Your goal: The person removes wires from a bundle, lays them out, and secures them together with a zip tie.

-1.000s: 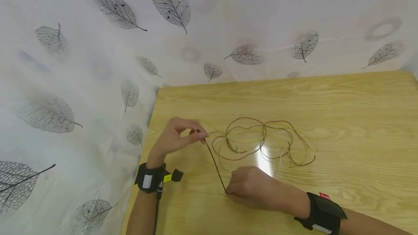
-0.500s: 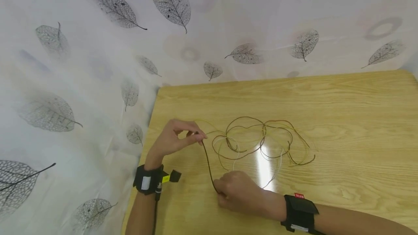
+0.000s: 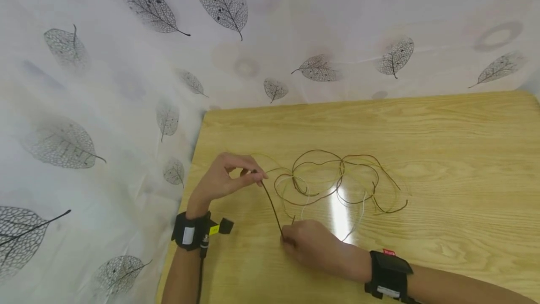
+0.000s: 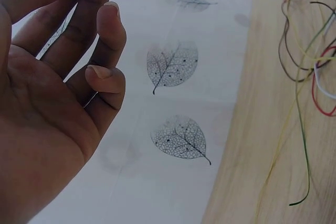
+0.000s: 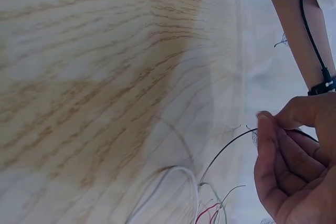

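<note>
Near the table's left side, my left hand [image 3: 228,178] pinches one end of a thin dark wire [image 3: 272,203] between thumb and fingertips. The wire slants down to my right hand [image 3: 316,250], which pinches it lower, close to the table. A short wire end sticks up just past the right fingers. In the right wrist view the right hand [image 5: 294,166] holds a dark wire [image 5: 226,148] between thumb and forefinger. The left wrist view shows the palm of the left hand [image 4: 58,87]; its pinching fingertips are at the top edge, and the wire there is hardly visible.
Behind and right of the hands lies a loose tangle of wires [image 3: 341,172] in brown, yellow, red and white. The wooden table [image 3: 464,154] meets a leaf-patterned sheet [image 3: 358,27] at its back and left. Both wrists wear black bands [image 3: 390,271].
My right hand has moved left, nearer the left hand, then slightly up the wire. The wire bowed and is straighter now; a short end has appeared above the right fingers. The left hand barely moved.
</note>
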`<control>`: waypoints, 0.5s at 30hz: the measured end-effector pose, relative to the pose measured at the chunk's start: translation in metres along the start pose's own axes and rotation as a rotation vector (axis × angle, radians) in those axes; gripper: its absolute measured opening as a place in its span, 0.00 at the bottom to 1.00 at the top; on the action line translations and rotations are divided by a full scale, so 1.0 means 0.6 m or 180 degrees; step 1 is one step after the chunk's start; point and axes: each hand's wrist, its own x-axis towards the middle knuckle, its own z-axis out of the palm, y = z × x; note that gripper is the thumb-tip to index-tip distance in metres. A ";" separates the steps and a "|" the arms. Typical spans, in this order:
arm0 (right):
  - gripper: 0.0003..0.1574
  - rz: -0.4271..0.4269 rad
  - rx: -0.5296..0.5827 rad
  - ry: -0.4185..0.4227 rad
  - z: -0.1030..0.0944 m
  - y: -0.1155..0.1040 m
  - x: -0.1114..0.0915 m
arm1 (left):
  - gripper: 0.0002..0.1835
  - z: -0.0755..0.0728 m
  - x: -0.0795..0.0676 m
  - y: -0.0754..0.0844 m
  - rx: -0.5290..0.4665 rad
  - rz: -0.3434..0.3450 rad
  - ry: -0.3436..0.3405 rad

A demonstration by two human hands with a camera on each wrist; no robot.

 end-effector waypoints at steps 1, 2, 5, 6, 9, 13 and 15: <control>0.11 0.0026 -0.0051 -0.0007 0.000 0.002 -0.001 | 0.11 0.001 0.001 0.001 -0.0001 0.0001 -0.0001; 0.11 0.0053 -0.0093 -0.0014 0.000 0.004 -0.001 | 0.11 0.002 0.001 0.003 0.0008 -0.0003 -0.0001; 0.10 0.0105 -0.0258 -0.0012 0.000 0.009 -0.004 | 0.12 0.005 0.006 0.015 0.0039 -0.0018 0.0006; 0.10 0.0094 -0.0297 -0.0023 0.000 0.009 -0.005 | 0.11 0.006 0.008 0.021 0.0054 -0.0018 0.0008; 0.09 -0.0014 -0.0281 -0.0047 -0.003 0.008 -0.007 | 0.11 0.008 0.013 0.037 0.0097 -0.0020 0.0014; 0.04 -0.0282 -0.0092 -0.0047 -0.014 0.003 -0.002 | 0.12 0.004 0.016 0.048 0.0103 0.0005 0.0050; 0.03 -0.0421 -0.0003 -0.0018 -0.021 0.003 0.001 | 0.12 -0.002 0.013 0.040 0.0073 0.0031 0.0063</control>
